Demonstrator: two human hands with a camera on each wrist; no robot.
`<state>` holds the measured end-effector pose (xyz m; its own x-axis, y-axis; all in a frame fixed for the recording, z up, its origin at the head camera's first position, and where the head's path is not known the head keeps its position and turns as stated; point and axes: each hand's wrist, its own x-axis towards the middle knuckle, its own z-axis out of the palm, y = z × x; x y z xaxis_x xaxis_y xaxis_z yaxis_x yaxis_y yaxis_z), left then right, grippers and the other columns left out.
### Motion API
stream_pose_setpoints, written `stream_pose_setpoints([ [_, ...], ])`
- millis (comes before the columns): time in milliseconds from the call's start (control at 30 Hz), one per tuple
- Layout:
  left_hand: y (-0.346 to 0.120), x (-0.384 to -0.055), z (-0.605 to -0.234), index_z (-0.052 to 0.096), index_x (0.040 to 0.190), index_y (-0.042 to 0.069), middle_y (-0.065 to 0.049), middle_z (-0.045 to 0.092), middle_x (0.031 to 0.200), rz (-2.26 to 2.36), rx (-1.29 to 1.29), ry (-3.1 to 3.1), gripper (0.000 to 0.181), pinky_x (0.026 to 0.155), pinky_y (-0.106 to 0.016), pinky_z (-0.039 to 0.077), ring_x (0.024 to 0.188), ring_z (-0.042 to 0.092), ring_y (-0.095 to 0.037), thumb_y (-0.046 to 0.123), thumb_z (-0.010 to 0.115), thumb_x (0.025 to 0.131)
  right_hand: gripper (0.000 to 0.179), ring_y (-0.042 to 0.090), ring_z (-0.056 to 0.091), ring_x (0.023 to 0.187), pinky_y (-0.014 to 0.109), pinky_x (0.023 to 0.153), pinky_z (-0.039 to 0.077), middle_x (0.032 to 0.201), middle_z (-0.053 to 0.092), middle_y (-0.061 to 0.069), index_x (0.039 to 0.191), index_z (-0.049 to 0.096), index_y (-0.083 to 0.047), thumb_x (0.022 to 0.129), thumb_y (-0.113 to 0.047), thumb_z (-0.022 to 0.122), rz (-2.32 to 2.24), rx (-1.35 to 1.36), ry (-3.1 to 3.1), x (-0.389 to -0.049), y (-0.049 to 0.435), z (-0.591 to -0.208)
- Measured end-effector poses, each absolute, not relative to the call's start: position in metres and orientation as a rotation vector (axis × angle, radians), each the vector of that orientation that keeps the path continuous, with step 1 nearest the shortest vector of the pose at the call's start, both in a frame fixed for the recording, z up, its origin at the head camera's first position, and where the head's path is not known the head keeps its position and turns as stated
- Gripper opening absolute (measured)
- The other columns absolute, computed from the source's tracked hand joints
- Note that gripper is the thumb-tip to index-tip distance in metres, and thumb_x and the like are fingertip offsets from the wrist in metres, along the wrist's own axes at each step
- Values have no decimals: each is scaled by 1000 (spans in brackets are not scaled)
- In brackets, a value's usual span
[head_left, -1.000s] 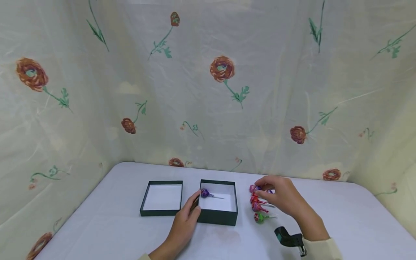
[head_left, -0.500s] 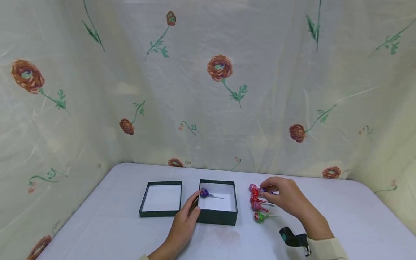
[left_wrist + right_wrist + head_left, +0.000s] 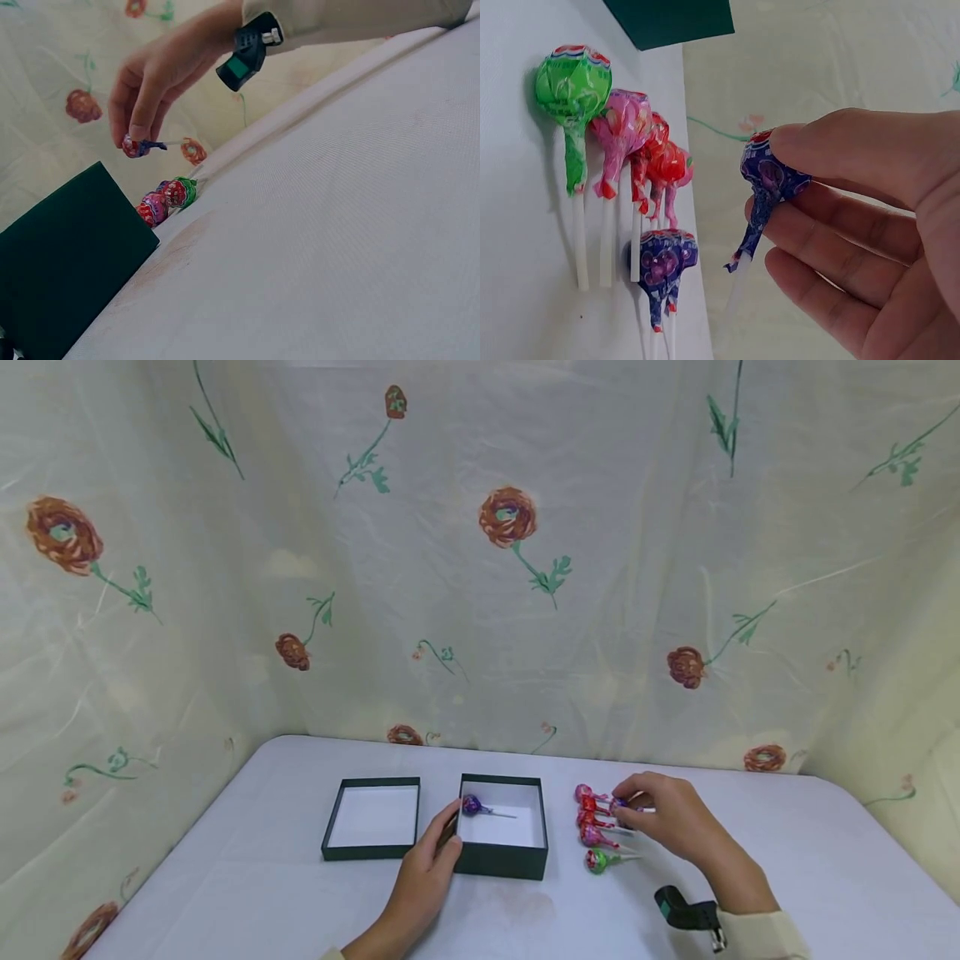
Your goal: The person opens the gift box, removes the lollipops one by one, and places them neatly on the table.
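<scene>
My right hand [image 3: 667, 810] pinches a purple-wrapped lollipop [image 3: 769, 176] by its head between thumb and fingers, its white stick pointing away from the fingertips. In the left wrist view that lollipop [image 3: 135, 146] hangs above the others. Below the hand lie a green lollipop [image 3: 574, 90], a pink lollipop [image 3: 622, 124], red ones and more purple lollipops [image 3: 660, 270], side by side in a column. My left hand [image 3: 422, 872] rests against the left side of the dark green box [image 3: 502, 862], fingers along its wall. Inside the box lies one purple lollipop [image 3: 472, 806].
A shallow dark green lid [image 3: 371, 852] with a white inside lies left of the box. Everything stands on a white-covered table [image 3: 247, 893]. Behind it hangs a floral curtain [image 3: 600, 610]. A black camera mount [image 3: 686, 914] sits at my right wrist.
My right hand has moved a little to the right, drawing a purple lollipop away from the column's far end. The left hand and the box stay in place.
</scene>
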<state>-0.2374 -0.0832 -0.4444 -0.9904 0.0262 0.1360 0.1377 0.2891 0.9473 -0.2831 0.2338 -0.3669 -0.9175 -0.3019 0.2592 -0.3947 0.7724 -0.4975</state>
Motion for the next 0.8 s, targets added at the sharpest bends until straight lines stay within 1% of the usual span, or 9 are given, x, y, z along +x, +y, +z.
stream_pose_setpoints([
  [100,-83,-237,-444,40,147,27,-5,35,154,-1804,-156,-2446,46,108,-50,33,140,33,-28,20,43,102,13,16,65,81,38,76,58,90,69,-1,96,73,-8,84,-13,74,829,536,-2824,-284,236,-367],
  [200,-83,-238,-445,40,147,27,-4,35,154,-1799,-158,-2448,46,108,-50,34,140,33,-28,20,42,102,15,15,64,82,39,77,58,88,68,-2,98,73,-8,84,-13,74,818,520,-2849,-284,239,-367],
  [300,-84,-238,-445,40,147,27,-4,35,154,-1797,-157,-2449,46,108,-50,34,140,34,-28,20,43,102,15,16,63,81,40,76,58,89,69,-1,98,73,-6,84,-12,74,805,516,-2857,-284,243,-368],
  [600,-84,-239,-446,40,146,28,-4,35,153,-1811,-149,-2443,46,108,-50,33,140,33,-28,20,43,102,13,15,65,76,33,69,58,89,70,2,94,73,-7,82,-12,75,806,496,-2886,-286,254,-371],
  [800,-83,-239,-447,40,147,28,-4,35,154,-1813,-150,-2442,46,108,-50,33,140,33,-28,20,43,102,13,16,63,78,35,70,57,90,69,3,94,74,-7,82,-12,75,815,474,-2946,-285,257,-371],
])
